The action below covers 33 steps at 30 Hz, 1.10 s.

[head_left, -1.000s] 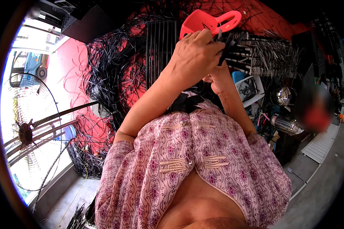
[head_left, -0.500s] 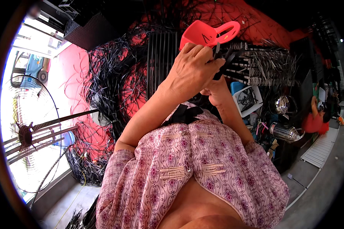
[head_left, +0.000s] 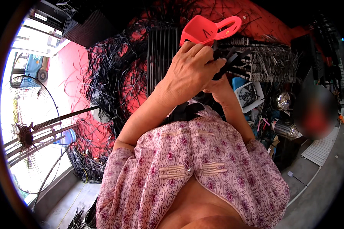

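Observation:
My left hand [head_left: 191, 70] is closed, its fingers curled and thumb pressed in, on a small bunch of flat black strips [head_left: 235, 61] that stick out to the right. Just below it, my right hand [head_left: 217, 88] is raised close against the left, fingers curled; most of them are hidden, so what they grip does not show. Beyond the hands sits a red plastic scoop-like container [head_left: 197, 30] with a looped handle. Left of it lies a panel of parallel black strips [head_left: 162, 57]. To the right extends a grey-black bundle of strips [head_left: 273, 63] bound in rows.
Loose black strips [head_left: 107, 72] are heaped over the red floor covering [head_left: 70, 72]. A white bin [head_left: 252, 97] holds black scraps, with shiny metal pots [head_left: 284, 129] beyond it. A standing fan [head_left: 25, 136] is at the left; a blurred person [head_left: 316, 114] is at the right.
Both hands stay together in nearly the same spot. The black strips in the left hand have shifted slightly, and a strip that stood up by its fingertips no longer shows there.

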### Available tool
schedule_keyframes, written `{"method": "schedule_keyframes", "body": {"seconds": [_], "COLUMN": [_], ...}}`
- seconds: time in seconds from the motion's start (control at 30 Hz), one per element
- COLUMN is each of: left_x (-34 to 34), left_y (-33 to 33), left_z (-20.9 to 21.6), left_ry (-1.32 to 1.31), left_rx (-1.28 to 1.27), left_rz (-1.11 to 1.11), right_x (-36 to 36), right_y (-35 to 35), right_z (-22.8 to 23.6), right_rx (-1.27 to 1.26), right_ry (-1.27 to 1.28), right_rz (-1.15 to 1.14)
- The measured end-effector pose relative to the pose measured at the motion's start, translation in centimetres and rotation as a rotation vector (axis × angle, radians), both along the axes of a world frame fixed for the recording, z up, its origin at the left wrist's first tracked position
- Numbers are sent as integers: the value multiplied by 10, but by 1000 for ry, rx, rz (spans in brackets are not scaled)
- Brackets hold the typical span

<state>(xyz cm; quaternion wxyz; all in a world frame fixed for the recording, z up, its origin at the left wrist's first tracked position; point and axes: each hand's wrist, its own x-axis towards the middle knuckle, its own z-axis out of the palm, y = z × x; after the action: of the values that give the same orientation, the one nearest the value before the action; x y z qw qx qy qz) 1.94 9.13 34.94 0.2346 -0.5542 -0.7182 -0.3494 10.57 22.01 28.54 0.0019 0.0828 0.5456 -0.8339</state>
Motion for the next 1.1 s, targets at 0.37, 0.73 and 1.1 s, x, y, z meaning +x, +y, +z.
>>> {"method": "schedule_keyframes", "body": {"seconds": [0.37,0.73,1.1], "left_x": [3,11,2], "left_y": [-16,-15,-15], "left_z": [5,3,3], "left_ry": [-225,-477,-959], "left_rx": [24,119,205], "left_rz": [-83,-60,-246], "right_x": [5,9,15], "right_y": [1,-15,-22], "right_z": [0,7,10], "right_rx": [-81,-160,-127], "right_ry": [-49,-47,-18], "right_rz": [37,87,70]}}
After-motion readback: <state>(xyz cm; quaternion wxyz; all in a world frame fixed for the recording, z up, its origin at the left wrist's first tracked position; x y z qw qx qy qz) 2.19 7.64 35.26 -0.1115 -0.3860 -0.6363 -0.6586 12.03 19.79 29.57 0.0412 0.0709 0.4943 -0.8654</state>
